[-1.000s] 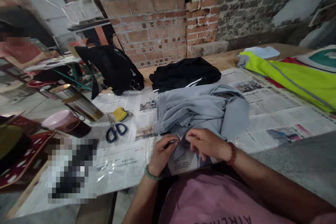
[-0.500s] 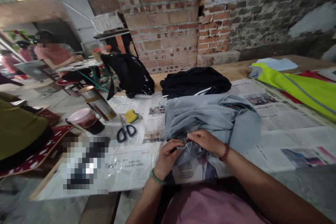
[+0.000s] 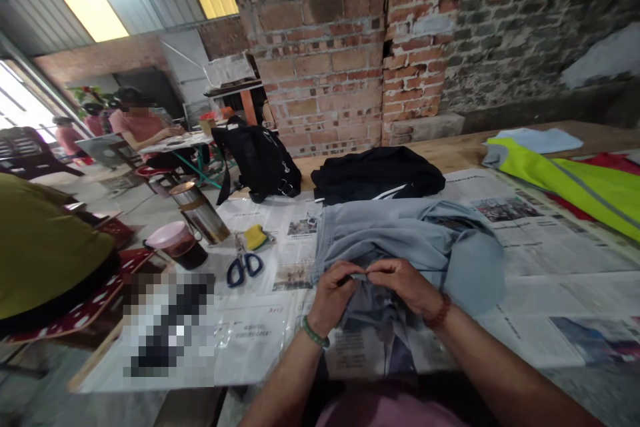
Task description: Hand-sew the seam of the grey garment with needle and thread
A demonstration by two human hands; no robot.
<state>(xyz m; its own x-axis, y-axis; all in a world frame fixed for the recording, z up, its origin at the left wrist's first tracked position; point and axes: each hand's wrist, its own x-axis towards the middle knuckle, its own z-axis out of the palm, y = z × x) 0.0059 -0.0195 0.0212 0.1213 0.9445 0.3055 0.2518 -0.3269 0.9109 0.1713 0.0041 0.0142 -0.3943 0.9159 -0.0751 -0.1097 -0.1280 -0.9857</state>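
Observation:
A grey garment (image 3: 390,230) lies bunched on the newspaper-covered table in front of me. My left hand (image 3: 334,295), with a green bracelet at the wrist, pinches the near edge of its cloth. Thumb and forefinger of my right hand (image 3: 403,285), above a red bead bracelet, are closed on the same edge. The two sets of fingertips almost meet. Part of the cloth hangs in folds below them. Whether a needle or thread is between the fingers is too small to tell.
Left of the garment lie blue-handled scissors (image 3: 244,267) and a yellow item (image 3: 255,237). Beyond stand a pink-lidded cup (image 3: 177,245) and a steel flask (image 3: 200,212). A black backpack (image 3: 257,160), black clothing (image 3: 377,173) and a neon vest (image 3: 565,177) lie farther back. A person (image 3: 50,247) sits at left.
My fingertips have drawn closer together at the cloth edge, and my right hand has turned with its knuckles higher. The whole view has tilted upward slightly.

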